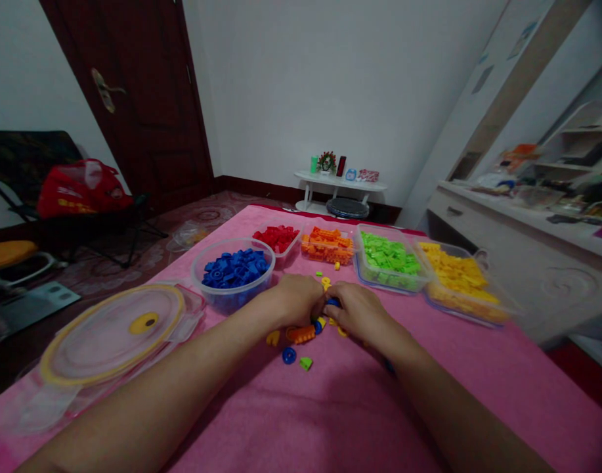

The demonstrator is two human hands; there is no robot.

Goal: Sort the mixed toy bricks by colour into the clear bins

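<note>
Blue piece (333,302): small, smooth hard plastic. It sits between the fingertips of both hands, just above the pink cloth, near the middle of the table. Only a little edge shows, so its long axis and its direction cannot be told.
Right hand (362,313): palm down, fingers bent and closed around the blue piece.
Left hand (297,299): curled into a loose fist, with its fingertips against the same piece. Whether it really grips cannot be told.
Orange piece (303,334): a long ribbed block that lies flat just under the left hand. Its long axis goes left to right.
Loose pieces: a yellow arch piece (273,337), a round blue ring (289,355) and a green wedge (306,362) lie apart on the cloth, near the wrists.
Pink cloth (330,414): soft, slightly fuzzy, and it covers the table.
Round bowl (232,289): clear plastic, full of blue parts, just behind the left hand.
Trays: four clear boxes stand in a row behind the hands, the red tray (277,238), orange tray (327,245), green tray (389,257) and yellow tray (458,279).
Lid (111,332): round and transparent with a yellow rim. It lies flat at the far left.
</note>
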